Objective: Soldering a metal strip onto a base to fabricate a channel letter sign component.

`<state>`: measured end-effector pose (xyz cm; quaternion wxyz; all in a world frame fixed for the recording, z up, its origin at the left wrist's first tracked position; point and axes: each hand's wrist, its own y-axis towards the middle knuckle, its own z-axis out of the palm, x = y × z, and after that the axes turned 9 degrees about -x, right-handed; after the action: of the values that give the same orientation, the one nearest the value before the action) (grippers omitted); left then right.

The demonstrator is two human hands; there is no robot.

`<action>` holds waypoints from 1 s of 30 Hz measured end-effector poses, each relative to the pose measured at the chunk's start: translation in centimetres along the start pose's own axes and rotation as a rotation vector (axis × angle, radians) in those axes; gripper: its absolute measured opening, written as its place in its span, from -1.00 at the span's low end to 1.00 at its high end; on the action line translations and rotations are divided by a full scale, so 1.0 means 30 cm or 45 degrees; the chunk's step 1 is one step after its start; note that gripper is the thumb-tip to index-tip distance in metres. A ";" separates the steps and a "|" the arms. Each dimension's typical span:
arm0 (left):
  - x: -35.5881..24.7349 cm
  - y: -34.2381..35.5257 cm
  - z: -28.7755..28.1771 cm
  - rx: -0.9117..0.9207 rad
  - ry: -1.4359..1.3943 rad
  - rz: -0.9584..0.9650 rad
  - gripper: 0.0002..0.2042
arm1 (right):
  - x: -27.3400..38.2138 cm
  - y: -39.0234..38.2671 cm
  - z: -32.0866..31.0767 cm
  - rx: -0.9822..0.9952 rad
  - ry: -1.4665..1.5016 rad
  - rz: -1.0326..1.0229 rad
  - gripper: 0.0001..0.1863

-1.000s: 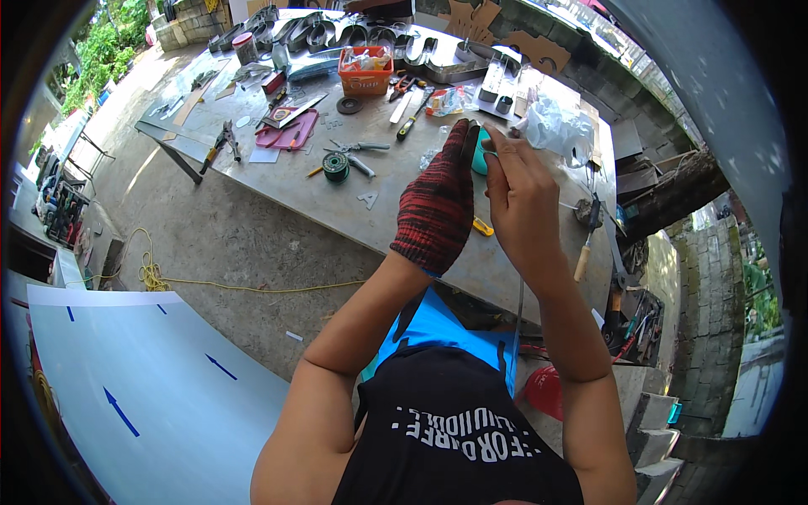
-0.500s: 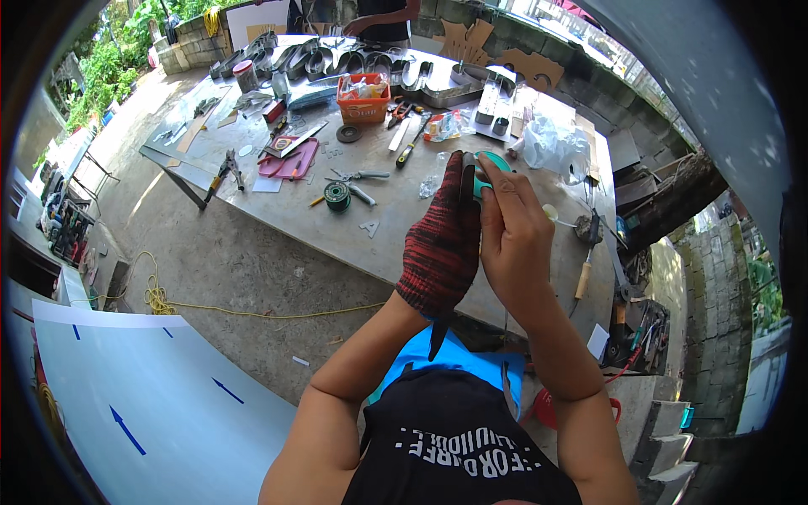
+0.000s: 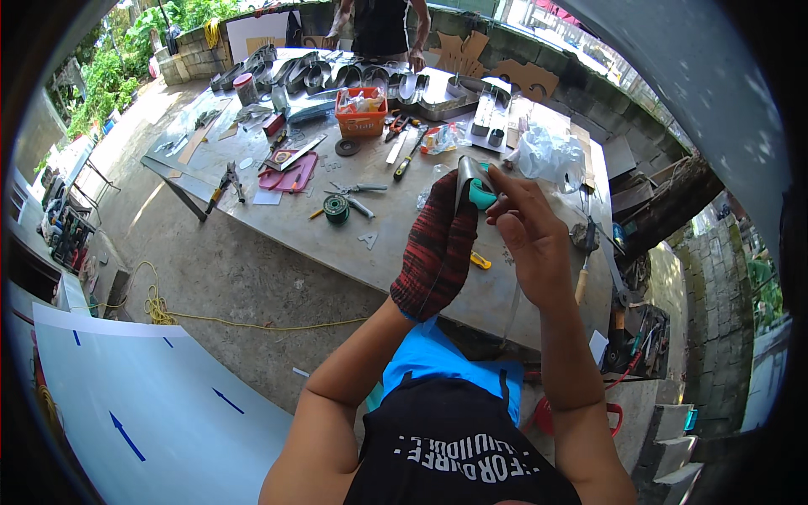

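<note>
Left hand (image 3: 438, 244): we grip curved metal (image 3: 465, 177) | right hand (image 3: 534, 240): half-curled at teal piece (image 3: 481, 198), hold unclear | metal bent, far metal shapes (image 3: 454, 110) formed — remainder unclear

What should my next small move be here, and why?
Perhaps draw your bare right hand closer around the teal object, to steady it: your gloved left hand grips the curved metal piece beside the object, while the right thumb appears clear of both.

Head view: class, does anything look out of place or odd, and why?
Yes: the yellow cord lies on the floor to the left in a loose tangle, not coiled. Oddly, the left hand is gloved, the right hand bare.
</note>
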<state>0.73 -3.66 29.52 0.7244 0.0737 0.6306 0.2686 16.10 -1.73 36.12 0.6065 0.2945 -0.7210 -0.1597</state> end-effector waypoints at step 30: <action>-0.036 0.095 -0.001 0.130 0.626 0.034 -0.63 | 0.013 0.007 -0.013 -0.105 -0.790 -0.378 -0.63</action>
<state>-0.21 -1.80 31.74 0.5409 0.0509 0.7997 0.2557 16.39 -1.76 36.62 0.3400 0.3088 -0.8134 -0.3571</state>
